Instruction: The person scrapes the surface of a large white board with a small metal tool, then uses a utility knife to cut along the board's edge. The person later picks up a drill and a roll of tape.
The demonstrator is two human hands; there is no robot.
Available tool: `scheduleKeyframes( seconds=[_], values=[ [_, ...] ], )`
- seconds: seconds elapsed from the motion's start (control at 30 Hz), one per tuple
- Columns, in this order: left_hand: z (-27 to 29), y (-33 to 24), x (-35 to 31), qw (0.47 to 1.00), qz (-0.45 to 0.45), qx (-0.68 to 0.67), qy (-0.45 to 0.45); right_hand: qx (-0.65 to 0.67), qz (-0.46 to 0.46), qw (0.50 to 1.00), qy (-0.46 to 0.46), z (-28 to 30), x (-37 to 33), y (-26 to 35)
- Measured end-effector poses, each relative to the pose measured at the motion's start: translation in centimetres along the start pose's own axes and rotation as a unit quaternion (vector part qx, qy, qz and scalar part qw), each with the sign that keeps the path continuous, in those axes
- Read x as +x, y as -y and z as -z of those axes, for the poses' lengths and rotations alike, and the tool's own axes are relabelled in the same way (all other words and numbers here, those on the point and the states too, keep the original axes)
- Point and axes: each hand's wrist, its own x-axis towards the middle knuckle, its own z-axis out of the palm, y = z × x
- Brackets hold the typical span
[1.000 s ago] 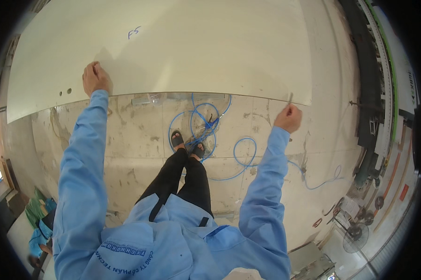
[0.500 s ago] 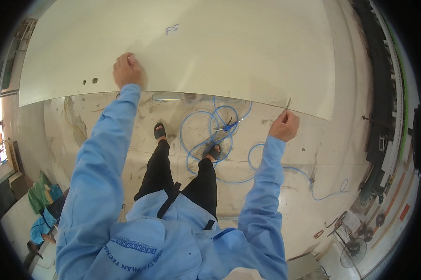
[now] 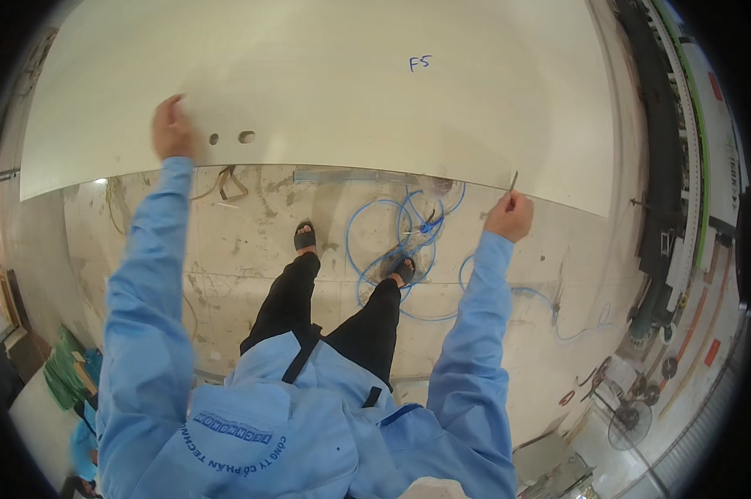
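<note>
A blue shirt [image 3: 317, 432] tops black trousers [image 3: 280, 303] and what seem dark sandals [image 3: 305, 234].

This is looking like a workshop or small factory hall. A big pale panel [image 3: 325, 83] with two holes in it is stretching across the upper view, carrying a blue handwritten mark [image 3: 421, 63]. Blue hose [image 3: 426, 226] is lying in loops over a scuffed, stained floor [image 3: 575, 266]. Long dark equipment [image 3: 656, 125] is running along the right side, a fan [image 3: 630, 424] is standing near it, and the wearer is sporting a printed work shirt [image 3: 309, 416].
</note>
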Motion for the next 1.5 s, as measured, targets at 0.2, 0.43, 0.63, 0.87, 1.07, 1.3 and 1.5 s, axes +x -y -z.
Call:
scheduleKeyframes(
  seconds=[0.2,0.43,0.63,0.87,1.07,1.3,1.5],
  values=[
    [1.6,8.8,1.3,0.991,0.099,0.073,0.051,0.097,0.188,0.970,0.121,-7.7,-13.1,17.3],
    [1.5,5.5,1.2,0.989,0.090,0.117,0.027,0.021,-0.124,0.992,0.016,-0.6,-2.8,8.7],
    [1.1,6.6,1.1,0.986,0.094,0.131,0.032,-0.085,0.152,0.983,0.054,-6.3,-10.1,16.9],
    [0.5,9.1,1.8,0.990,0.096,0.090,0.053,0.051,0.141,0.985,0.086,-4.5,-9.6,14.5],
    [1.2,9.4,1.6,0.992,0.072,0.087,0.049,-0.129,-0.071,0.986,-0.081,2.6,5.7,-11.9],
    [1.0,9.2,2.0,0.986,0.081,0.138,0.040,-0.042,-0.005,0.998,-0.045,-1.3,1.0,-5.8],
    [1.6,7.5,1.9,0.983,0.094,0.146,0.050,0.129,0.118,0.985,0.012,-6.3,-11.6,20.2]
  ],
)
